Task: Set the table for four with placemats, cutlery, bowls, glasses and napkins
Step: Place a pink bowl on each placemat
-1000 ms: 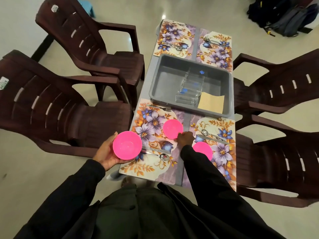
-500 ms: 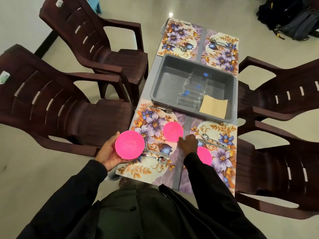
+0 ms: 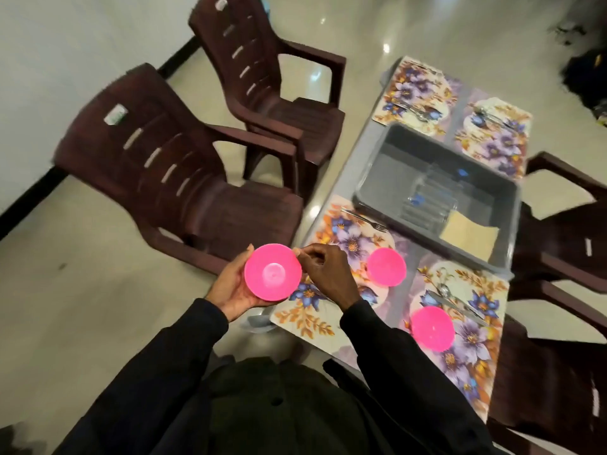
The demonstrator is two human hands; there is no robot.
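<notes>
My left hand (image 3: 234, 287) cups a pink bowl (image 3: 272, 271) from below, off the table's near left corner. My right hand (image 3: 325, 273) pinches that bowl's right rim with curled fingers. A second pink bowl (image 3: 386, 267) stands on the near left floral placemat (image 3: 345, 238), beside a fork (image 3: 364, 219). A third pink bowl (image 3: 432, 328) sits on the near right placemat (image 3: 473, 326) next to cutlery (image 3: 455, 302). Two far placemats (image 3: 415, 90) (image 3: 496, 133) carry cutlery only.
A grey tub (image 3: 377, 165) in the table's middle holds clear glasses (image 3: 430, 195) and tan napkins (image 3: 468, 236). Brown plastic chairs stand at the left (image 3: 170, 178) (image 3: 272, 83) and at the right (image 3: 568, 224). Dark bags (image 3: 588, 80) lie on the floor far right.
My right hand left the bowl on the near left placemat and came over to pinch the rim of the bowl in my left hand. The view swung left.
</notes>
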